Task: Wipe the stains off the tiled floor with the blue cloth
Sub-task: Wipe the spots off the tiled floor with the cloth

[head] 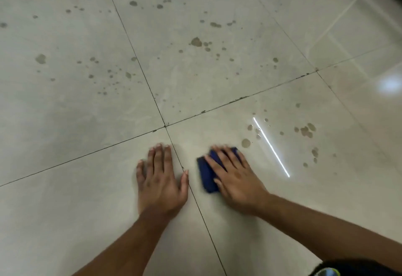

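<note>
Your right hand (233, 178) lies flat, fingers straight, pressing the blue cloth (207, 173) onto the tiled floor (87, 106); left hand (161, 178) is spread bare on the tile beside it. Cloth looks soft, light, folded, likely to bunch, so keep your palm over its middle. The nearest stain (246, 143) sits just beyond your fingertips.

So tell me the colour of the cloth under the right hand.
Dark blue cloth, plain with no pattern, clearest in the head view.
</note>
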